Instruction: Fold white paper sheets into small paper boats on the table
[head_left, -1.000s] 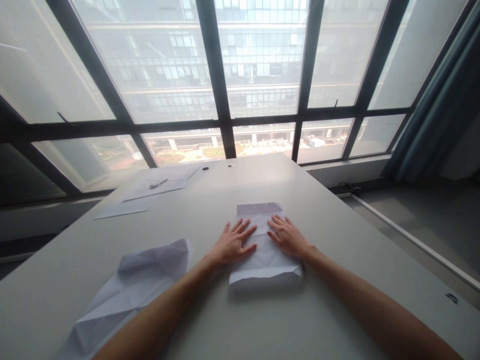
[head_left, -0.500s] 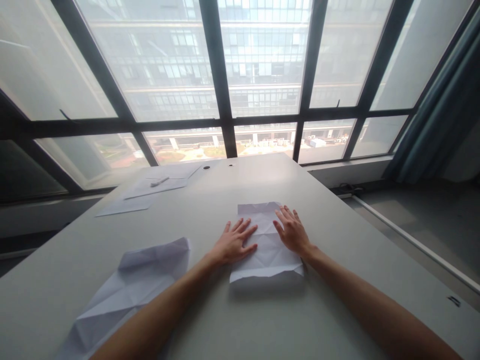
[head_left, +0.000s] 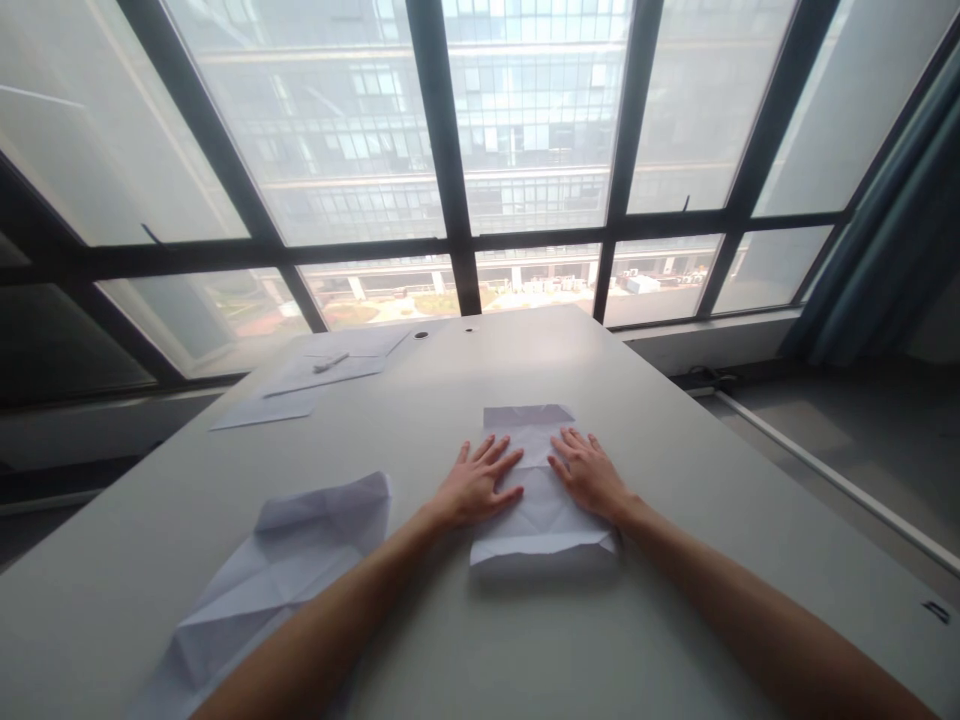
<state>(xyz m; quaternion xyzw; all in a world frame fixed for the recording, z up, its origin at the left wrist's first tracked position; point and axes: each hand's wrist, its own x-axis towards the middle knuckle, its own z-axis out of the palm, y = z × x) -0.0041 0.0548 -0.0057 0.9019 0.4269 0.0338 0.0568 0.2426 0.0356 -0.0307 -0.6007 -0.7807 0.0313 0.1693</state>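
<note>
A folded, creased white paper (head_left: 537, 505) lies flat on the grey table (head_left: 420, 620) in front of me. My left hand (head_left: 474, 485) rests palm down on its left edge with fingers spread. On the paper's right half lies my right hand (head_left: 590, 475), also flat with fingers apart. Neither hand grips the sheet; both press on top of it. The paper's near edge is folded over and slightly raised.
A second creased sheet (head_left: 281, 575) lies unfolded to the left. Flat sheets (head_left: 300, 385) with a white pen (head_left: 330, 361) sit at the table's far left. Two small holes (head_left: 421, 335) mark the far edge. Large windows stand behind; floor drops off to the right.
My right hand slid outward along the paper's right side, then came back slightly inward and nearer. My left hand stayed in place. The view shifted a little to the right.
</note>
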